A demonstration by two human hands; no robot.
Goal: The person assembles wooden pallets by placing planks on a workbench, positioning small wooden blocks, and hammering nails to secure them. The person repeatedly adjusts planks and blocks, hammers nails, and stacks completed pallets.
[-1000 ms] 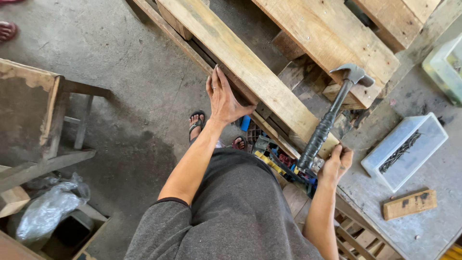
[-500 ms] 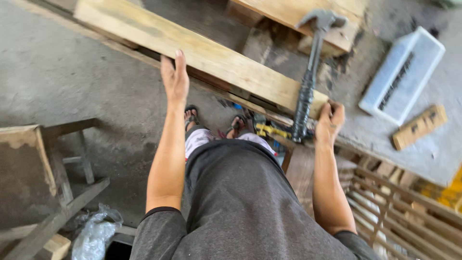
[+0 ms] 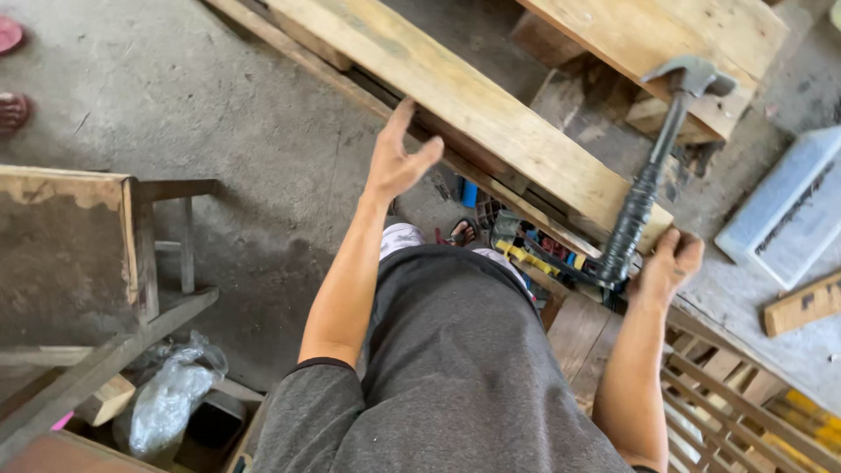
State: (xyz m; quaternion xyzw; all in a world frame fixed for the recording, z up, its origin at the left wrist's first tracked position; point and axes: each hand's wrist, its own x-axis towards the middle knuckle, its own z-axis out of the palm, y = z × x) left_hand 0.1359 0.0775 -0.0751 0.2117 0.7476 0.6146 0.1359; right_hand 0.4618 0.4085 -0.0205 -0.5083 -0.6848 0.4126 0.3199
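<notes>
My right hand [image 3: 667,263] grips the black handle of a claw hammer [image 3: 653,166], whose steel head points up over the end of a pale wooden plank [image 3: 473,96]. My left hand [image 3: 396,158] is spread flat, fingers apart, just at the near edge of that plank and holding nothing. The plank runs diagonally from the upper left down to the hammer. A second, wider board [image 3: 666,35] lies beyond it. My dark grey shirt fills the lower middle of the view.
A worn wooden stool [image 3: 79,245] stands at the left, with a crumpled plastic bag [image 3: 171,398] below it. A white plastic tray [image 3: 788,206] and a small wood block [image 3: 802,302] lie at the right. Wooden slats [image 3: 736,385] sit bottom right. Someone's sandalled feet [image 3: 13,74] show top left.
My left hand has lifted off the plank's top and drawn back to its near edge. The hammer stays upright in my right hand. The view has tilted and shifted.
</notes>
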